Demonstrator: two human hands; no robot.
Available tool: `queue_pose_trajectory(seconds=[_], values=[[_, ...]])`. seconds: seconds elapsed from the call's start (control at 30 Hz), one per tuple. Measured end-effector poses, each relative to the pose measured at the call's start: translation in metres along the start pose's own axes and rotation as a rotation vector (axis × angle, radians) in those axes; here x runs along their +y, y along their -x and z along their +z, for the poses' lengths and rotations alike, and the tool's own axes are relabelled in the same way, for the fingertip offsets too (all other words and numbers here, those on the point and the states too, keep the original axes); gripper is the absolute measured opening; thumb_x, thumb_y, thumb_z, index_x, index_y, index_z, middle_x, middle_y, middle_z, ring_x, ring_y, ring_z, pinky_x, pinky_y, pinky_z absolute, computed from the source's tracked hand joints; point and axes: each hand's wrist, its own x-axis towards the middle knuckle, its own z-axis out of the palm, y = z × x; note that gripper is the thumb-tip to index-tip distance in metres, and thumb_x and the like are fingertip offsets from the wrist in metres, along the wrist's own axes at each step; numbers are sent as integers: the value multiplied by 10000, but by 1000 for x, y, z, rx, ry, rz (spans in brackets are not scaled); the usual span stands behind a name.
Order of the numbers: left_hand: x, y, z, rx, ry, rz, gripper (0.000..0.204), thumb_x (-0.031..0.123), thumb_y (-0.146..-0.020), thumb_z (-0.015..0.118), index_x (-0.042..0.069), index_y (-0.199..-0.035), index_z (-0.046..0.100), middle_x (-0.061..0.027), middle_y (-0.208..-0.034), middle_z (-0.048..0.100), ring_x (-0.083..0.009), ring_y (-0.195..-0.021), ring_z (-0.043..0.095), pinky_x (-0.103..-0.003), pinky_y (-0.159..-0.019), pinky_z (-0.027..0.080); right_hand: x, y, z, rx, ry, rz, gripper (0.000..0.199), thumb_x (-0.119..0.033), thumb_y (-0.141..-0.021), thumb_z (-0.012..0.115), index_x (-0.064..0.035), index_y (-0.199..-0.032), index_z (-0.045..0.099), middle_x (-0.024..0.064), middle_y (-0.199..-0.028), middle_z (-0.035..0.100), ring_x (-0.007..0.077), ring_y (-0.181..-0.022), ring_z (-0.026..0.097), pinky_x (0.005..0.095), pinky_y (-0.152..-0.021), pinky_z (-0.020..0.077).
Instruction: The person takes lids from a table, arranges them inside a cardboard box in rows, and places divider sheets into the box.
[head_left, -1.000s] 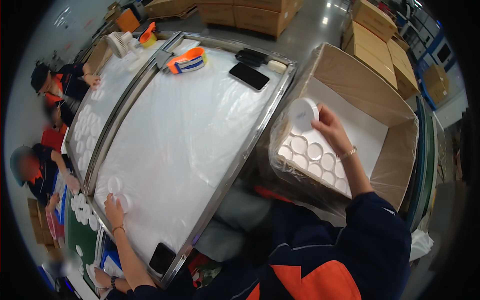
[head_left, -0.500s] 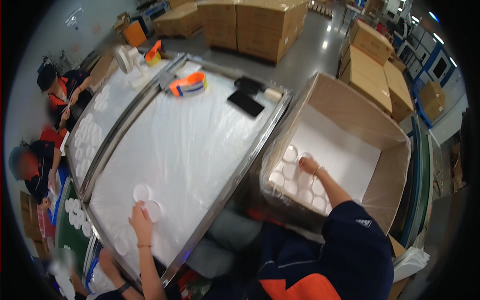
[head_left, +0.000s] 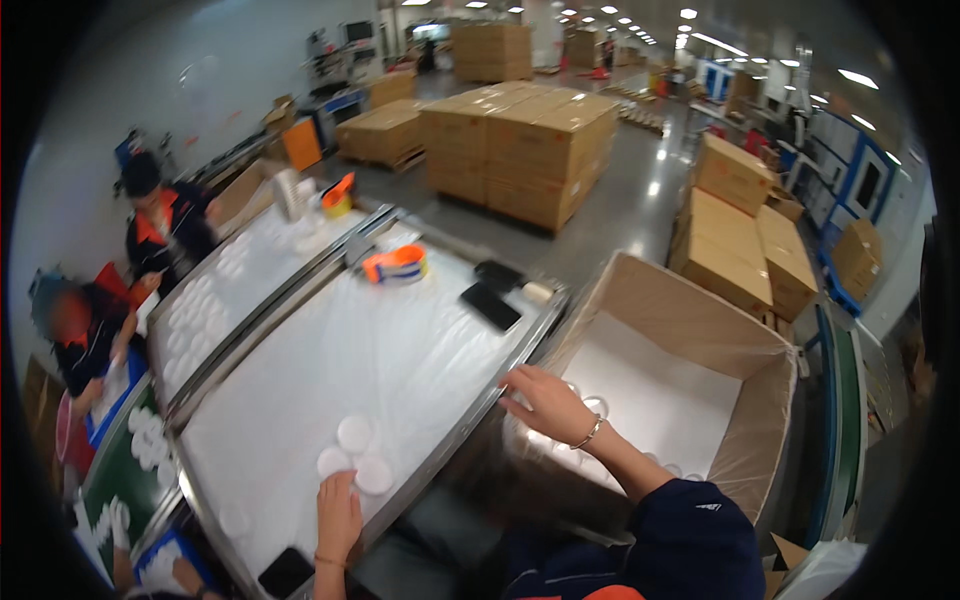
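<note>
1. the left hand (head_left: 338,512) lies flat on the white-covered desk (head_left: 330,350), fingers loosely together, its fingertips touching the nearest of three white round lids (head_left: 354,452) that sit close together near the desk's near edge.
2. the right hand (head_left: 545,400) hovers with fingers spread over the metal rim between the desk and the open cardboard box (head_left: 690,330); it grips nothing that can be seen.
3. to handle the lids well, it seems best to slide them together with flat fingers and lift them as a small stack, keeping them level so none slips off the smooth sheet.
4. the box has a white lining, and a few round white lids (head_left: 596,406) lie on its floor just past the right hand; most of the floor shows bare lining.
5. at the desk's far end rest an orange tape roll (head_left: 396,264) and two dark phones (head_left: 490,305).
6. a second desk to the left carries many more white lids (head_left: 205,310), with other people beside it.
</note>
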Motion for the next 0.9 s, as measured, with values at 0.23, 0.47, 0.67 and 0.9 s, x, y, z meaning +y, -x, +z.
queue_pose_trajectory(seconds=[0.23,0.47,0.67,0.9], values=[[-41,13,11,212,-152,-88,316,87,-796,624,49,-1105,572,-162,-1238,548,-353,-1113,505,-453,-913,417,-79,-35,114,-307,-81,-516,466,-167,-803,695,-51,-1222,527,141,-1171,537,313,-1100,525,405,-926,442],[-40,5,29,195,-424,-213,295,178,-846,615,40,-1096,539,-217,-1366,465,-383,-1222,453,-504,-929,401,-99,-48,212,-301,64,-519,374,-227,-798,686,-53,-1105,562,118,-1008,585,284,-970,605,413,-794,492],[-49,5,29,214,-401,-192,343,191,-838,626,59,-1144,544,-185,-1363,468,-378,-1231,437,-495,-934,403,-93,-63,208,-247,187,-263,462,-193,-781,696,-49,-1178,510,136,-990,576,277,-970,608,409,-737,517],[-37,-2,25,182,-106,-7,315,134,-853,604,82,-1159,549,-104,-1345,499,-323,-1247,450,-454,-981,390,-72,-112,218,-93,263,-667,508,-145,-803,668,-115,-1283,501,147,-1307,497,291,-1171,520,449,-892,460]])
